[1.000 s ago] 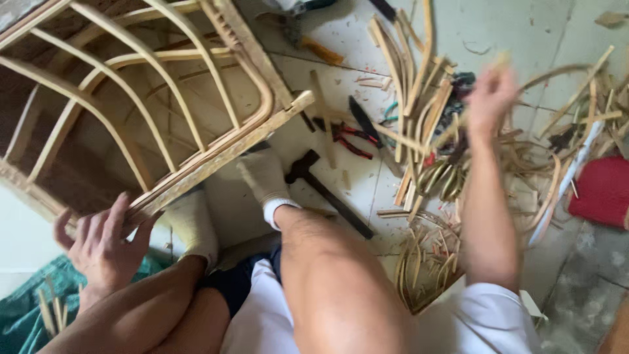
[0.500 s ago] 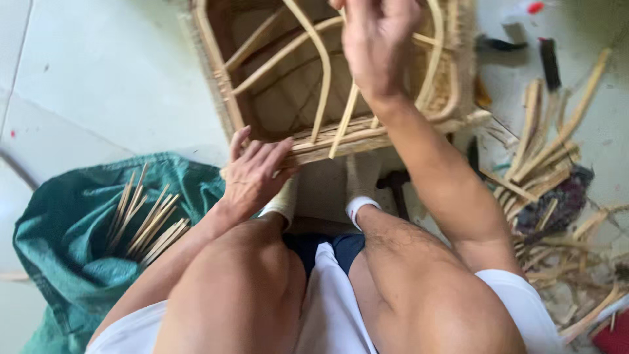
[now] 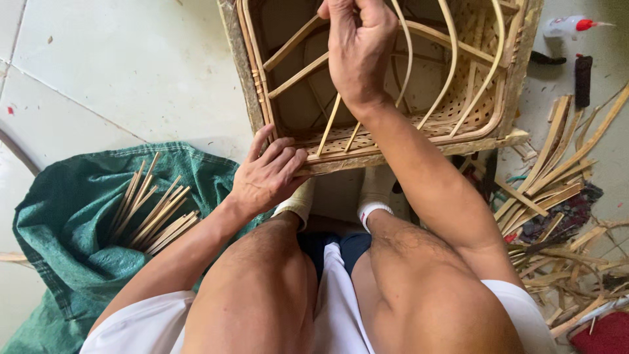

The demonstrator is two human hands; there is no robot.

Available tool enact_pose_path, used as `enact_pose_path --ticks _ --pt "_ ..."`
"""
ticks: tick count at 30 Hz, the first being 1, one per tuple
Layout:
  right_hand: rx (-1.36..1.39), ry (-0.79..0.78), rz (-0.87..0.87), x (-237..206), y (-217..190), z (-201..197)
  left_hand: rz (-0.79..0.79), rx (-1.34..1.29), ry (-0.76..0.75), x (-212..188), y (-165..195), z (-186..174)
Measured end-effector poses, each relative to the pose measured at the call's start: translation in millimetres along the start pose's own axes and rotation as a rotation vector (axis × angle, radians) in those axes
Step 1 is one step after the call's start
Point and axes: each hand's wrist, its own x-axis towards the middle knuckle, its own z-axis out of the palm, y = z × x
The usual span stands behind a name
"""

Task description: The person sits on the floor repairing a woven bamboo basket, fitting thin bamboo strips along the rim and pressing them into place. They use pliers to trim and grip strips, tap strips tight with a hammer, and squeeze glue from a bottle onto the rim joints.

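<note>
A woven bamboo basket frame (image 3: 504,85) with curved ribs stands on the floor in front of my knees. My left hand (image 3: 268,174) lies flat on its near rim (image 3: 341,160), fingers spread, pressing on the corner. My right hand (image 3: 357,46) is over the inside of the frame with its fingers closed, apparently pinching a thin curved bamboo rib (image 3: 407,59); the exact grip is hidden by the back of the hand. My feet in white socks (image 3: 375,193) rest against the frame's near side.
A green sack (image 3: 65,229) at my left holds several short bamboo sticks (image 3: 154,210). A heap of bamboo strips (image 3: 557,170) lies at the right, with a white glue bottle (image 3: 567,26), a black tool (image 3: 582,72) and something red (image 3: 603,334).
My right hand came away from the strip pile at the right and now sits closed over the frame. My left hand moved onto the near rim. The view swung left.
</note>
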Motion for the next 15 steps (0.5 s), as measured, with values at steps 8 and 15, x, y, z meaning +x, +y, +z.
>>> enact_pose_path --ticks 8,15 --pt "-0.040 -0.037 -0.093 -1 11 3 -0.002 -0.023 0.020 0 1 -1" --pt "0.062 -0.075 -0.143 1 19 6 -0.003 -0.026 0.036 -3 -1 3"
